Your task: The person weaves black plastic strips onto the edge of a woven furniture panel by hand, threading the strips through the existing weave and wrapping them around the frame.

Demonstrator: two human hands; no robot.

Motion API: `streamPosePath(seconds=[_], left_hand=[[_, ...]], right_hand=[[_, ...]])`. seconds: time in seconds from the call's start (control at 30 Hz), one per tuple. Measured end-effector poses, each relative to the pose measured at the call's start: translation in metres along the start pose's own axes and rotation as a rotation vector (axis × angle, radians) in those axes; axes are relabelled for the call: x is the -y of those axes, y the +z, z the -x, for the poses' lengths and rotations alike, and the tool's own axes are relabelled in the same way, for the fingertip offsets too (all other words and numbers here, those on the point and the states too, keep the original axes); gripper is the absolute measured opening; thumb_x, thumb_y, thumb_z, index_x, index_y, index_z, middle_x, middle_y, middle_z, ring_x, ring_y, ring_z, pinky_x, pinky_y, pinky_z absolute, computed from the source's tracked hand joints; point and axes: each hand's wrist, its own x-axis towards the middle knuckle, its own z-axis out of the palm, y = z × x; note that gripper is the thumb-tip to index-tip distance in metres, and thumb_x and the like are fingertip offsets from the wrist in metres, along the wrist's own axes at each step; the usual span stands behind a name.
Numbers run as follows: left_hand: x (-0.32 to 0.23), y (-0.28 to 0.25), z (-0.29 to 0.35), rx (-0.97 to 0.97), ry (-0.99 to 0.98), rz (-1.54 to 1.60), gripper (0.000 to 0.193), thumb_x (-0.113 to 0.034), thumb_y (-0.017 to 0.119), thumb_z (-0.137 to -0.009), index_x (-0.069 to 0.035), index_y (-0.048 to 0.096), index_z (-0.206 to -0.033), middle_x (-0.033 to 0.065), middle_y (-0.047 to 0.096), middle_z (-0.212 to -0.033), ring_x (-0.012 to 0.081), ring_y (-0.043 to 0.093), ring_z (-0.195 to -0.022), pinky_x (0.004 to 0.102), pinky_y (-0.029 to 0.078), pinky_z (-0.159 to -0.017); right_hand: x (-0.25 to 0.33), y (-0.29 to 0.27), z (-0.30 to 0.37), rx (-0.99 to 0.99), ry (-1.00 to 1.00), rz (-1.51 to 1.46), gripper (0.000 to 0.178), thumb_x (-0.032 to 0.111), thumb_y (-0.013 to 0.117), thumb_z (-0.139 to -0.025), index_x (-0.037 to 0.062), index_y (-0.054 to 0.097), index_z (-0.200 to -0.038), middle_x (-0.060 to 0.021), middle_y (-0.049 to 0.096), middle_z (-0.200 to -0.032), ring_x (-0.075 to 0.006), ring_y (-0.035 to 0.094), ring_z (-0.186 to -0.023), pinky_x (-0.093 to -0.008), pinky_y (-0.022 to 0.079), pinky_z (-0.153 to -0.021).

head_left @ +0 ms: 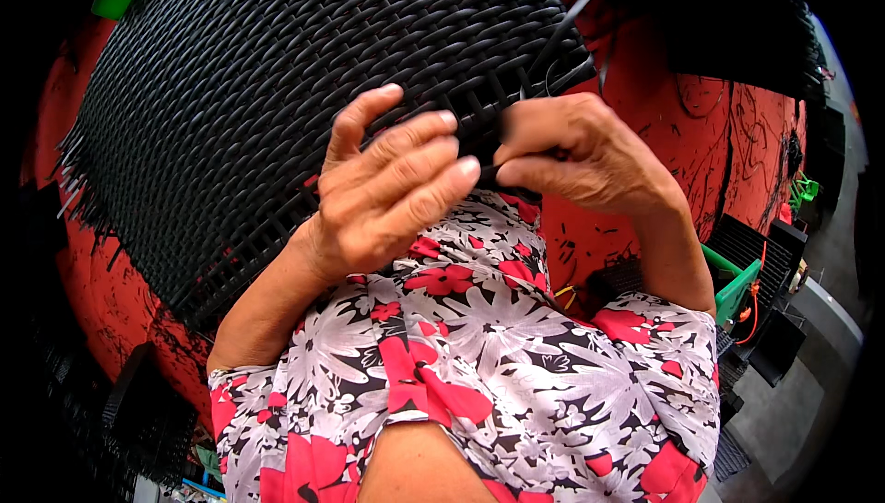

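A large black woven panel (332, 51) of flat plastic strands lies across in front of me, its near edge showing open gaps between the bars. My left hand (387, 185) is over that edge, fingers stretched and apart, holding nothing that I can see. To its right, my right hand (590, 157) pinches a dark weaving strand (491, 172) between thumb and fingers beside the panel's edge; its fingertips are slightly blurred. A loose black strip (558, 42) rises in a bend at the panel's right corner. What lies beneath my left palm is hidden.
The red floor covering (645, 88) is scattered with black scraps. Loose strand ends (83, 194) fringe the panel's left side. Another dark woven piece (737, 33) sits at the far right. Below it are a green crate-like object (733, 286) and an orange cord (756, 305).
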Motion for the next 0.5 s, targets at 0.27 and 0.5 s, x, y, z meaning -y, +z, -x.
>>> streamPosePath(seconds=[0.27,0.5], left_hand=[[0.013,0.031,0.004,0.218,-0.28,-0.157,0.018,-0.016,0.07,-0.082,-0.002,0.07,-0.093,0.0147,0.043,-0.145,0.0375,0.029,-0.137,0.0486,0.024,-0.109],[0.014,0.04,0.001,0.366,-0.296,-0.256,0.024,-0.022,0.066,-0.086,-0.002,0.067,-0.099,0.0139,0.032,-0.152,0.0394,0.024,-0.138,0.0566,0.015,-0.111]], right_hand=[[-0.016,0.003,0.006,-0.385,0.131,0.546,0.013,0.005,0.061,-0.078,-0.0007,0.07,-0.086,-0.0146,0.064,-0.075,-0.0322,0.064,-0.07,-0.0402,0.051,-0.066],[-0.006,-0.007,0.001,-0.32,0.102,0.562,0.012,0.005,0.061,-0.074,-0.0017,0.068,-0.081,-0.0178,0.063,-0.075,-0.0358,0.064,-0.075,-0.0445,0.05,-0.071]])
